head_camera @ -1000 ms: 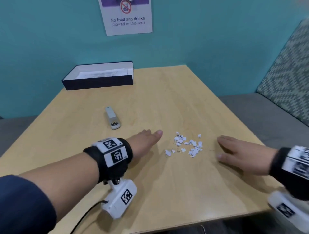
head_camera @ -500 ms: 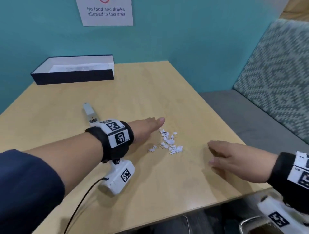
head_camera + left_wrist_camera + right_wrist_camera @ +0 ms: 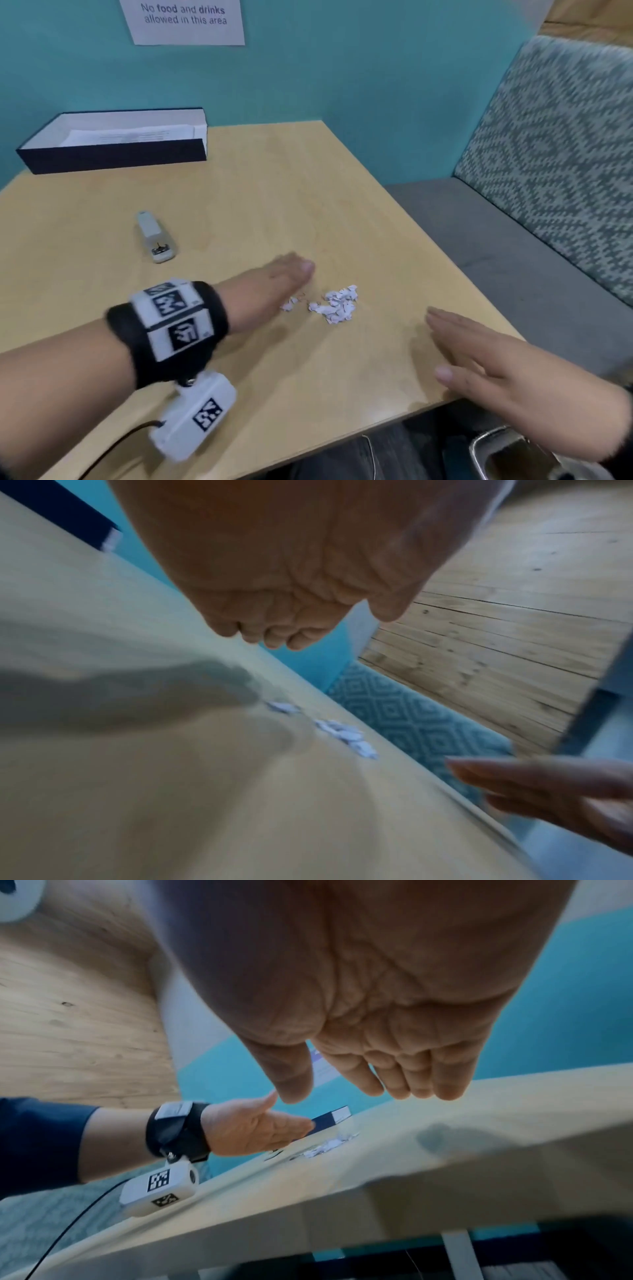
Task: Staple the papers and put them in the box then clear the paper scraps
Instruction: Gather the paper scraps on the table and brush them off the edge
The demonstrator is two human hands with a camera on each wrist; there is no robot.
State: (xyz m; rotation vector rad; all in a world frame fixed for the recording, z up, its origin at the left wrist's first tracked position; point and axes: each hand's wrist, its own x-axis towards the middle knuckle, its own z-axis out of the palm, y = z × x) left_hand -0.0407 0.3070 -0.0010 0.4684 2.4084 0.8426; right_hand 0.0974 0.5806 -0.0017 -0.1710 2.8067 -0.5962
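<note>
Both hands are flat with straight fingers: our left hand (image 3: 274, 287) just left of the paper scraps (image 3: 332, 303), our right hand (image 3: 507, 370) near the table (image 3: 359, 192) edge, likely to sweep them together. Stapler (image 3: 156, 236) lies apart; papers (image 3: 130, 135) sit in the box (image 3: 113, 159). Nothing obstructs.
</note>
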